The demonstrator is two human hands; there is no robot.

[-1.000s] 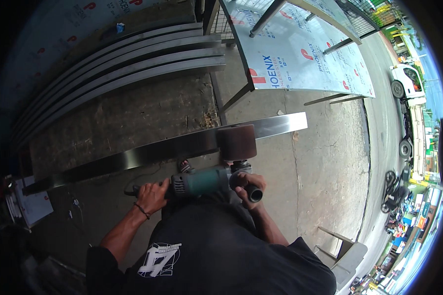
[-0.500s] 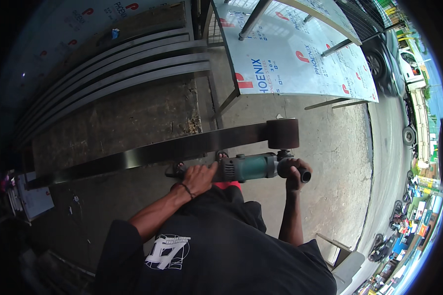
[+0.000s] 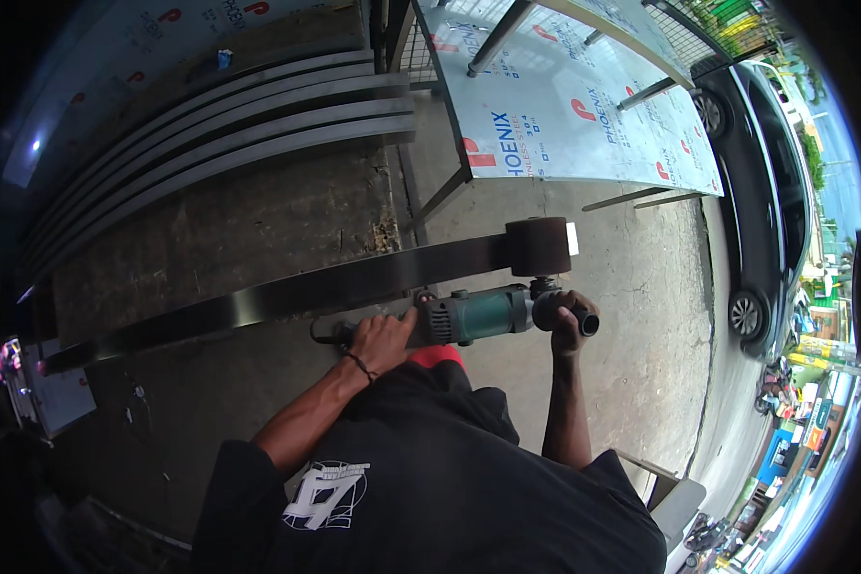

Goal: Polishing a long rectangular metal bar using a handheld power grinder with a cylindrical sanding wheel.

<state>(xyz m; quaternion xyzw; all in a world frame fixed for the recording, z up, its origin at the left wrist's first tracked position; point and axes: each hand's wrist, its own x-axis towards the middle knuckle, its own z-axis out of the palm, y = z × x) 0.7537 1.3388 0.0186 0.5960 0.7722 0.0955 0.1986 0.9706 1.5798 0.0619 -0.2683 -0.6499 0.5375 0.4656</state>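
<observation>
A green and black power polisher (image 3: 480,317) lies across the space in front of my body, gripped in both hands. My left hand (image 3: 385,342) is closed round its dark rear end, where a black cord (image 3: 323,332) loops out. My right hand (image 3: 569,323) wraps round the black front handle (image 3: 588,326). The tool's brown cylindrical drum (image 3: 538,246) sits at the right end of a long, shiny metal bar (image 3: 258,304). The drum hides that end of the bar, so I cannot tell how firmly they touch.
The bar lies along the near edge of a worn workbench (image 3: 258,215). Several grey metal bars (image 3: 354,122) rest farther back on it. Ahead right stands a table covered in printed film (image 3: 555,115) with metal legs. A dark car (image 3: 763,210) is on the road at right.
The polisher and both hands have shifted slightly left and away from me, the drum staying by the bar's right end. On the road, the dark car has come farther into view.
</observation>
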